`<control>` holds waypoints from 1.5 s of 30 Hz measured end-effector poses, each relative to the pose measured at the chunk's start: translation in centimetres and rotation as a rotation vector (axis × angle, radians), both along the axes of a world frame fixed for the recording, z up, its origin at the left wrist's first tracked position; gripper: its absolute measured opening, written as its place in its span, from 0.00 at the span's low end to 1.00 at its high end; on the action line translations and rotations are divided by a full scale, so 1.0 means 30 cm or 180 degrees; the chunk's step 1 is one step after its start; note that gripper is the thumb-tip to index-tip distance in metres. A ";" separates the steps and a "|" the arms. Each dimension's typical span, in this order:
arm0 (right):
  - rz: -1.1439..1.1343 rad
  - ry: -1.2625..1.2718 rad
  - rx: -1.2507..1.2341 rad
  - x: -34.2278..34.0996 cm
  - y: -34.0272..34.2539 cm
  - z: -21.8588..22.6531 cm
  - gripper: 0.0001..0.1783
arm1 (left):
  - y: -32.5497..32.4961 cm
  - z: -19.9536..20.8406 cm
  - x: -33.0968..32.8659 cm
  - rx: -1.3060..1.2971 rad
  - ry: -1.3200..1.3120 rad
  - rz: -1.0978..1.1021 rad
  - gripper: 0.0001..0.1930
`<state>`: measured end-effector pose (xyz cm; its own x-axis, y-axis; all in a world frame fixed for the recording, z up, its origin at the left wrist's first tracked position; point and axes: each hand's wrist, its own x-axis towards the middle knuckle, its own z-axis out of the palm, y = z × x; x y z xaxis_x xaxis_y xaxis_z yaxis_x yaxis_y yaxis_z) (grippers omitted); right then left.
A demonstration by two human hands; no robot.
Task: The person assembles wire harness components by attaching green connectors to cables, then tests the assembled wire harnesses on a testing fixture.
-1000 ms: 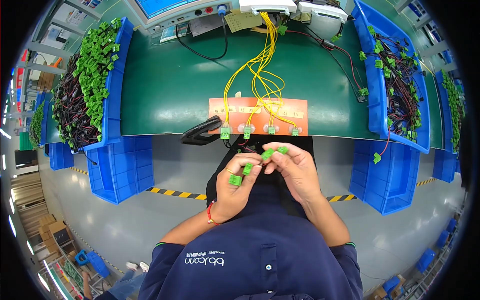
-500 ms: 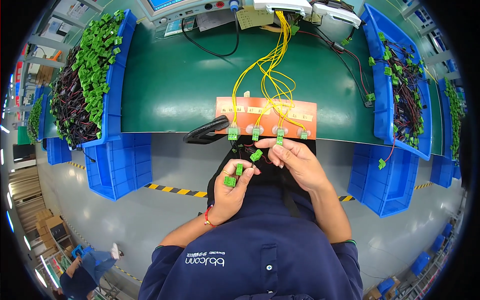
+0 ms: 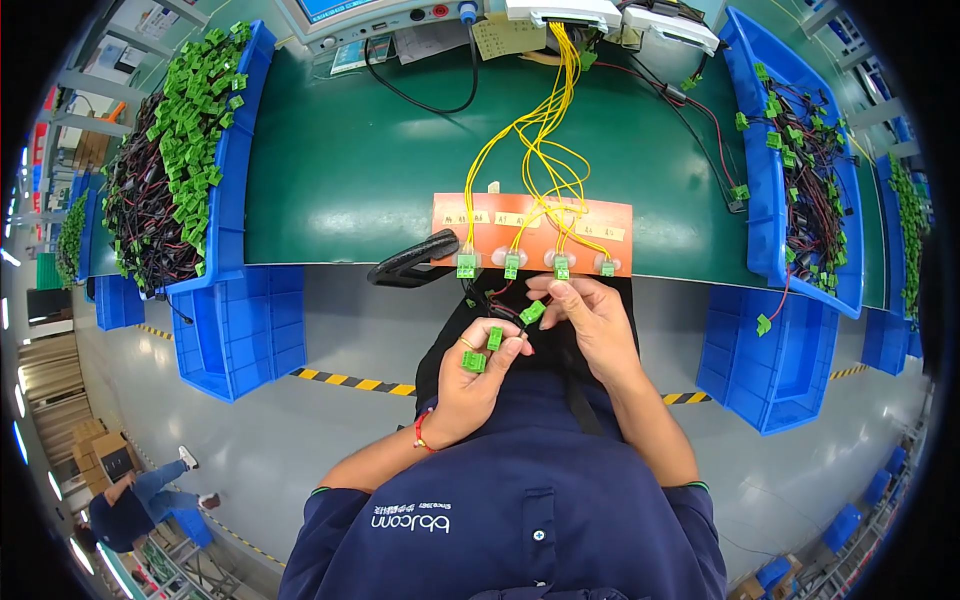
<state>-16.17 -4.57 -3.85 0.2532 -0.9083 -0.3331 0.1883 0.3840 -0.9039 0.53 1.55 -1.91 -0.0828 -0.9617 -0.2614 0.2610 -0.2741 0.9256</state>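
My left hand (image 3: 468, 395) is closed around wired green connector plugs, with one plug (image 3: 474, 362) and another (image 3: 495, 338) sticking out between its fingers. A third green plug (image 3: 533, 312) shows at its fingertips, between both hands. My right hand (image 3: 600, 335) is curled, its fingertips against that third plug and its thumb just below a green socket (image 3: 561, 266). That socket sits in a row of several along the front edge of an orange board (image 3: 450, 212), with yellow wires (image 3: 545, 120) running into them. Black and red leads hang below the row, partly hidden by my hands.
A black-handled tool (image 3: 410, 258) juts over the green table's (image 3: 340, 170) front edge. Blue bins of wired green plugs stand left (image 3: 228, 190) and right (image 3: 850, 230). Lower blue bins (image 3: 240, 345) flank me. An instrument (image 3: 370, 20) stands behind; a person (image 3: 130, 510) is at lower left.
My left hand has shifted right with its plugs. My right hand has drawn slightly down from the third socket, and the plug below that socket no longer shows. The person behind has moved.
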 end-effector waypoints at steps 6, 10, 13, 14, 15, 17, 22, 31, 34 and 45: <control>-0.0102 0.0129 -0.1027 -0.069 0.106 0.068 0.12 | -0.032 0.028 -0.010 0.0004 0.0057 -0.0453 0.08; 0.0287 -0.0443 -0.0515 -0.077 0.124 0.088 0.14 | -0.061 0.053 -0.035 0.0514 0.0524 -0.0884 0.09; 0.0222 -0.1215 -0.0108 -0.085 0.123 0.054 0.13 | -0.080 0.019 -0.008 0.1333 0.1798 -0.1561 0.11; 0.0218 -0.1222 -0.0111 -0.084 0.121 0.056 0.13 | -0.087 0.021 -0.004 0.1334 0.1790 -0.1563 0.11; 0.0151 -0.1434 0.0056 -0.083 0.117 0.064 0.13 | -0.094 0.023 -0.001 0.1214 0.1593 -0.1650 0.11; -0.0141 -0.1666 0.0627 -0.084 0.107 0.093 0.12 | -0.093 0.028 -0.007 0.1091 0.1398 -0.1726 0.12; -0.0495 -0.0047 -0.0241 -0.074 0.081 0.063 0.12 | -0.054 0.026 -0.015 -0.0331 -0.0851 -0.0917 0.14; 0.0044 0.0114 -0.0196 -0.113 0.039 0.037 0.19 | -0.008 -0.069 0.087 0.0215 -0.0368 0.0460 0.15; 0.0014 0.0013 -0.0062 -0.117 0.031 0.050 0.18 | -0.005 -0.088 0.095 0.0412 -0.0482 0.0153 0.17; 0.0225 0.0216 -0.0569 -0.132 0.025 0.012 0.14 | -0.041 -0.088 0.067 0.0549 -0.0201 -0.1943 0.20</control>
